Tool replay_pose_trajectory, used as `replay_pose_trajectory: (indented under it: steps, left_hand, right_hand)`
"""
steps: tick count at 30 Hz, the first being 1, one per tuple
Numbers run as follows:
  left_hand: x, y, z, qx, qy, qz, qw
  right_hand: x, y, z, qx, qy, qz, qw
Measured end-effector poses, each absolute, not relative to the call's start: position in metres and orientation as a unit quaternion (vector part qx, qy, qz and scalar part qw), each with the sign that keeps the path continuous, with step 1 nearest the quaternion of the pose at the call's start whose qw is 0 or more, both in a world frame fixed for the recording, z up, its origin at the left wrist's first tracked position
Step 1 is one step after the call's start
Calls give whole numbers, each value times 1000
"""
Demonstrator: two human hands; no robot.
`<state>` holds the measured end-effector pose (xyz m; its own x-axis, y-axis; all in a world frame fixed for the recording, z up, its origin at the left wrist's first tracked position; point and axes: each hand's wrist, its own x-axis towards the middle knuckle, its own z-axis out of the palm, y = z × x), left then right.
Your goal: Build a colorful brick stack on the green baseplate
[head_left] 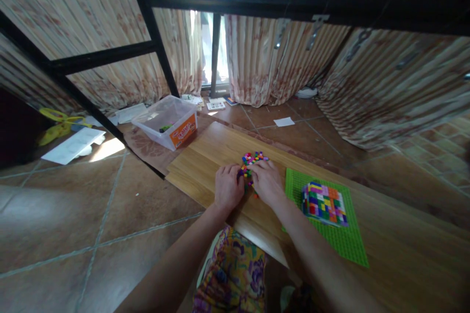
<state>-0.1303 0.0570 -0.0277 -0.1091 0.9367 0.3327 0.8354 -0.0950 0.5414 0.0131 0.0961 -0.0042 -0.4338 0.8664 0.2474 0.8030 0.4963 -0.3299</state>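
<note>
A small heap of colourful toy building bricks [253, 158] lies on the wooden table [209, 149], with a few strays trailing toward me. My left hand [229, 186] rests at the heap's left side, its fingers curled in. From the right, my right hand [267, 182] reaches over the bricks with its fingers bent down and together. Whatever either set of fingertips holds is hidden or too small to name. Right of my right hand, a green baseplate [343, 242] carries a block built of multicoloured bricks [325, 203]; my right forearm passes over the plate's near left edge.
A clear plastic bin [154, 129] with an orange label stands beyond the table's left end, some green pieces inside. Black metal bars [257, 1] cross in front of striped curtains [253, 58]. Papers [284, 122] and a white board [73, 145] lie on the tiled floor.
</note>
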Motion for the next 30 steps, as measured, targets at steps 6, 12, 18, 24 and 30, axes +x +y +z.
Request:
replay_pose_trajectory:
  steps: [6,12,18,24,30]
  left_hand:
    - [-122,68,-12,630,732,248,76]
    - [-114,76,-10,602,757,237,89]
    - [-119,76,-17,626,721,278,104]
    - [-123,66,-12,671,606,386,186]
    - [-117,59,-5,621,516,466,363]
  right_hand:
    - [25,85,-15,-485,-845,103,201]
    - [35,83,-16,-509,-815,118,252]
    - [28,88,-12,-526,-779,172,294]
    - [28,86,-8,-511,-681,344,395]
    - [34,78,3,-472,-625,442,436]
